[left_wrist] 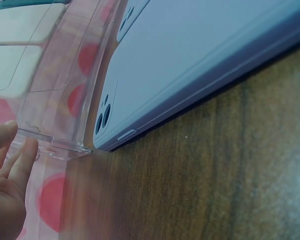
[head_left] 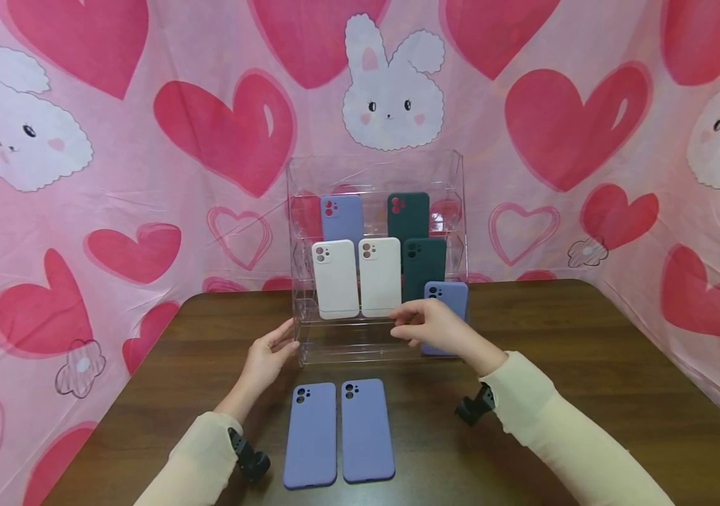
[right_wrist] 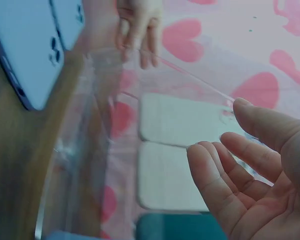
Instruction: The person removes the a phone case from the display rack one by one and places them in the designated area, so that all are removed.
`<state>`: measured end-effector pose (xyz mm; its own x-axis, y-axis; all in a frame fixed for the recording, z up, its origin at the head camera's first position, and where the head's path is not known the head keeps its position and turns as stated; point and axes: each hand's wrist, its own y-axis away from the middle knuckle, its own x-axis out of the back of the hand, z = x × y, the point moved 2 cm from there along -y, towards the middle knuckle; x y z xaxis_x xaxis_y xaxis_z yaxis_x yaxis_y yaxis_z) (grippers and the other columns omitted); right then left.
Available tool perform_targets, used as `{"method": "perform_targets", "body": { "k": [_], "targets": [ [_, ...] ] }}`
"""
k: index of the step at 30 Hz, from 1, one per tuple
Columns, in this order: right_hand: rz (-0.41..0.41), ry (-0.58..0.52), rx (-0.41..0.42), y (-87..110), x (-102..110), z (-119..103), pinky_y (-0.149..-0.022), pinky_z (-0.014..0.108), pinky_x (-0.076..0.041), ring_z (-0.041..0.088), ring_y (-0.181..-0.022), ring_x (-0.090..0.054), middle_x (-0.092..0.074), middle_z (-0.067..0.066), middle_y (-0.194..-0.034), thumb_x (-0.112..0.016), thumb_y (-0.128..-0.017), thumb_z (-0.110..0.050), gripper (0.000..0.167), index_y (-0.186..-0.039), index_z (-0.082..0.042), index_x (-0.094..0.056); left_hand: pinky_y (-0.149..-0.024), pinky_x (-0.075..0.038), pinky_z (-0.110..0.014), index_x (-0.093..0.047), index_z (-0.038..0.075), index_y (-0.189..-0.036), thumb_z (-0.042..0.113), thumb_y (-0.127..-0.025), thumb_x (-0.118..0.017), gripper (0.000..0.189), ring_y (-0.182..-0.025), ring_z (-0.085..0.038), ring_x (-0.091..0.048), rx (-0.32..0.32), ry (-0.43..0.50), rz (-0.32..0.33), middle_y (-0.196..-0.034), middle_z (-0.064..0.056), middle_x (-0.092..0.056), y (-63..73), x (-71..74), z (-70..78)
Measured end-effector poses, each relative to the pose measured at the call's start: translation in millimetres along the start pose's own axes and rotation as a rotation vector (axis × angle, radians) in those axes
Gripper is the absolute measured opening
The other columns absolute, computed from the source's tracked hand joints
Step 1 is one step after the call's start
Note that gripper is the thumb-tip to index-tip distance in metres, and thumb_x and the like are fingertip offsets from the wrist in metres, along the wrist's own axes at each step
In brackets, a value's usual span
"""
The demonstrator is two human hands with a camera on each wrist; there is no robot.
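Note:
A clear tiered display stand (head_left: 335, 353) stands on the table. My left hand (head_left: 267, 357) holds its left side edge, thumb and fingers at the panel in the left wrist view. My right hand (head_left: 432, 327), fingers loosely bent and holding nothing, hovers before the lower tiers. Beside it, a lavender phone case (head_left: 451, 298) leans in the lowest tier, partly hidden by the hand. One tier up are a white phone case (head_left: 336, 281), a second white phone case (head_left: 380, 277) and a dark green phone case (head_left: 425, 263).
Higher in the stand lean another lavender case (head_left: 342, 223) and another green case (head_left: 413, 218). On the brown table (head_left: 543, 351) lie two more lavender cases, a left one (head_left: 311, 439) and a right one (head_left: 368, 432). A pink heart-print cloth (head_left: 208, 49) hangs behind.

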<state>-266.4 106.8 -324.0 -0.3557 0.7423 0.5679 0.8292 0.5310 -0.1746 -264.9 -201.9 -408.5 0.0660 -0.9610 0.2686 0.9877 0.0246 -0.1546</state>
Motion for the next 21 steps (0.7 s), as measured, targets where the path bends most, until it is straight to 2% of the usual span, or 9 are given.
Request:
{"method": "perform_targets", "body": {
  "k": [5, 12, 21],
  "targets": [
    [0.073, 0.042, 0.014, 4.3, 22, -6, -0.063, 0.042, -0.056, 0.021, -0.065, -0.061, -0.06, 0.008, -0.089, -0.07, -0.083, -0.017, 0.037, -0.113, 0.002, -0.062, -0.087, -0.048, -0.035, -0.048, 0.006, -0.134, -0.001, -0.087, -0.06, 0.049, -0.113, -0.031, -0.052, 0.015, -0.009, -0.004, -0.133, -0.015, -0.048, 0.0, -0.1, -0.9],
    [0.173, 0.086, 0.002, 12.2, 56, -3, -0.066, 0.033, -0.056, 0.024, -0.071, -0.063, -0.061, 0.012, -0.098, -0.068, -0.084, -0.018, 0.041, -0.119, 0.002, -0.058, -0.087, -0.048, -0.035, -0.048, 0.006, -0.134, -0.002, -0.087, -0.06, 0.049, -0.113, -0.031, -0.052, 0.028, -0.003, 0.0, -0.132, -0.015, -0.048, -0.9, -0.9, -1.0],
    [0.263, 0.01, -0.034, 20.6, 84, 16, -0.067, 0.033, -0.056, 0.037, -0.083, -0.061, -0.06, 0.021, -0.109, -0.066, -0.086, -0.016, 0.043, -0.123, 0.004, -0.054, -0.083, -0.051, -0.032, -0.048, 0.002, -0.133, -0.005, -0.087, -0.058, 0.048, -0.111, -0.033, -0.053, -0.001, 0.015, 0.012, -0.132, -0.017, -0.048, -0.2, -1.1, 0.8]
  ]
}}
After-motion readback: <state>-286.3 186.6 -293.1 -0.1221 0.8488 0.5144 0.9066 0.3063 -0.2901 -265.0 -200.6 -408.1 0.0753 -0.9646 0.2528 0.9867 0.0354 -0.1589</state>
